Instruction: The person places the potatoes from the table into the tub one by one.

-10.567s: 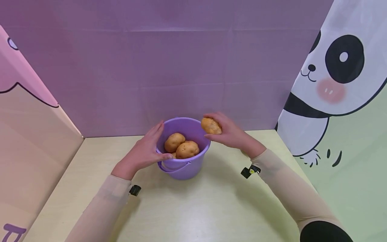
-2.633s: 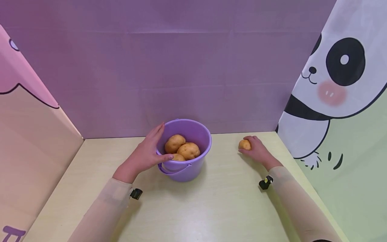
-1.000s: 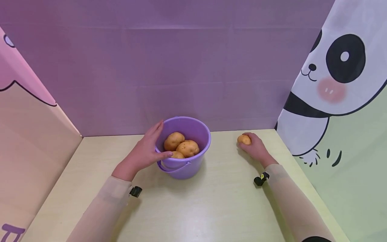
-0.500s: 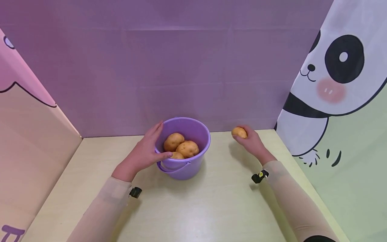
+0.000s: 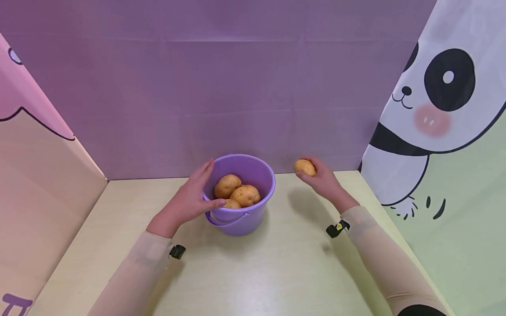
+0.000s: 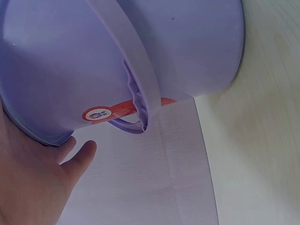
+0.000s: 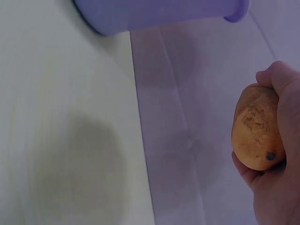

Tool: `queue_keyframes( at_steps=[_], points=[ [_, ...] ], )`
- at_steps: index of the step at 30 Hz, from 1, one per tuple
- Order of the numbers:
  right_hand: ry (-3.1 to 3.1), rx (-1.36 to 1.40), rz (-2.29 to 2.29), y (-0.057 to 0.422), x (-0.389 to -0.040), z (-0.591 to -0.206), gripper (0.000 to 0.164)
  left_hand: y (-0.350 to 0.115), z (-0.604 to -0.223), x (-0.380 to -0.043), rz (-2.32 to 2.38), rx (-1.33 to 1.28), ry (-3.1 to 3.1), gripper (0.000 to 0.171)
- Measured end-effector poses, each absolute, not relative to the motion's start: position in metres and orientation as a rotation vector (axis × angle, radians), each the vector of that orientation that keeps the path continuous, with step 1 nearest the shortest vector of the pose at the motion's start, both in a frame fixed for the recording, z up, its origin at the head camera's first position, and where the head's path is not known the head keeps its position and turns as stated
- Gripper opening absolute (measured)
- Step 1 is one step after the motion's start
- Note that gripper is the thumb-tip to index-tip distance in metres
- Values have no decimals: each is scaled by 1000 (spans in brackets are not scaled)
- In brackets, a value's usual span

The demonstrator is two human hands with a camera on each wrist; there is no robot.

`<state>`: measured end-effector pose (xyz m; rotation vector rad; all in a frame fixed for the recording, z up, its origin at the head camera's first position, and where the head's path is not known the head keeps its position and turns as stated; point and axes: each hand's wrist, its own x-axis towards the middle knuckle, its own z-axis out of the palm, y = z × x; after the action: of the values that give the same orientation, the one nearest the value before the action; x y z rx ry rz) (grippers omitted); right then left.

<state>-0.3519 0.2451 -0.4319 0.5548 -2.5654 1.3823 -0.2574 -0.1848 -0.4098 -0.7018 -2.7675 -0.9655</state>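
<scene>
A potato (image 5: 305, 167) with a rough scar and a dark spot, both clear in the right wrist view, is gripped between the thumb and fingers of my right hand (image 5: 322, 179). That hand is raised above the table, to the right of a purple bucket (image 5: 247, 220). My left hand (image 5: 190, 197) rests against the bucket's left rim, fingers extended and spread, with the thumb across the front edge. Inside the bucket lie a potato at the back (image 5: 227, 186), a larger potato (image 5: 246, 195) and a third potato (image 5: 231, 204) partly hidden by the thumb and rim.
The pale wooden table (image 5: 253, 272) carries the bucket, whose handle (image 5: 227, 223) hangs down in front. A purple backdrop (image 5: 237, 87) stands close behind. A panda-printed panel (image 5: 442, 131) bounds the right side, and a pink and beige panel (image 5: 43, 175) the left.
My right hand has lifted the potato off the table at the right and carried it up and left toward the bucket. My left hand and the bucket keep their places.
</scene>
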Motion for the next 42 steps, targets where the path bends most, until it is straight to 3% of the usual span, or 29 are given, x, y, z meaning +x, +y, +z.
queue_keyframes(
  at_steps=[42],
  points=[
    [-2490,954,1174,191,-348,-367,53,-185,-410,-258,-967,-696,-2770,122]
  ],
)
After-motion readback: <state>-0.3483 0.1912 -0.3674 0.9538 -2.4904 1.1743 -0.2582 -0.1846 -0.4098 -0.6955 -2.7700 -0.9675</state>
